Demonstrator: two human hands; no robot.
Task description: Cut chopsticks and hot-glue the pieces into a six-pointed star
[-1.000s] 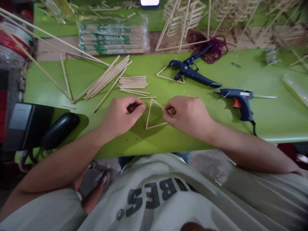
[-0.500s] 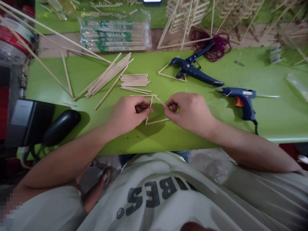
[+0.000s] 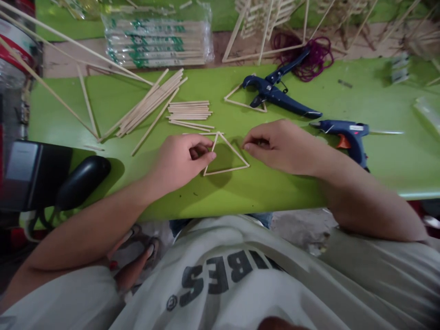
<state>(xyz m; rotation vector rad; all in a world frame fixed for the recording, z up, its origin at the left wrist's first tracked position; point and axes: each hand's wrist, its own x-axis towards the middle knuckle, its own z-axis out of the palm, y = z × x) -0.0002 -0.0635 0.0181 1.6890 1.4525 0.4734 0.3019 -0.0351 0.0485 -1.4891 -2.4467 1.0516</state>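
Note:
My left hand (image 3: 184, 158) pinches the left side of a small triangle of wooden sticks (image 3: 227, 171) between thumb and fingers. The triangle's top corner and its right and bottom sides show; part of the left side is behind my fingertips. Right of the triangle and apart from it is my right hand (image 3: 280, 144), its fingers curled and the thumb close to the index finger, with nothing visible in them. A loose stick (image 3: 192, 134) lies behind the triangle. Beyond it are a stack of short sticks (image 3: 189, 111) and a pile of longer sticks (image 3: 151, 103).
A blue cutter (image 3: 275, 94) rests over another stick triangle (image 3: 237, 103). A blue glue gun (image 3: 347, 133) lies at the right, near my right hand. Purple cord (image 3: 312, 59), bagged sticks (image 3: 154, 43) and stick frames stand behind. A black box-shaped object (image 3: 34, 169) is at the left.
My right hand has let go of the triangle's right side and moved to the right. My left hand still holds the triangle. The view has shifted slightly.

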